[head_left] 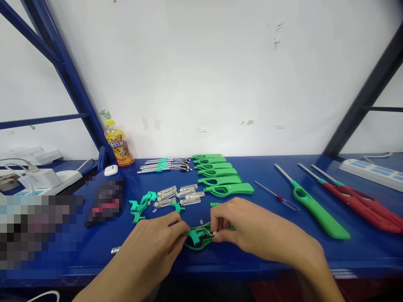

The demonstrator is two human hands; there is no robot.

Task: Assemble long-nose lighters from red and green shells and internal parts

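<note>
At the table's front edge lies an open green lighter casing half (199, 248), with a teal trigger (195, 237) set in its handle loop. My left hand (159, 239) pinches the casing's left end beside the trigger; its fingertips are partly hidden. Thumb and fingers of my right hand (234, 220) are closed on a thin white wire (210, 232) inside the casing, which the hand partly covers. Just behind my hands are a loose teal trigger (178, 207), more teal triggers (137, 206) and several clear gas tanks (166, 202).
Metal lighter rods with wires (163, 165) and green casing halves (229, 189) lie at the back. To the right are a screwdriver (278, 197), an assembled green lighter (317, 209) and red lighters (362, 201). A drink bottle (119, 144) and white earphone case (111, 170) stand left.
</note>
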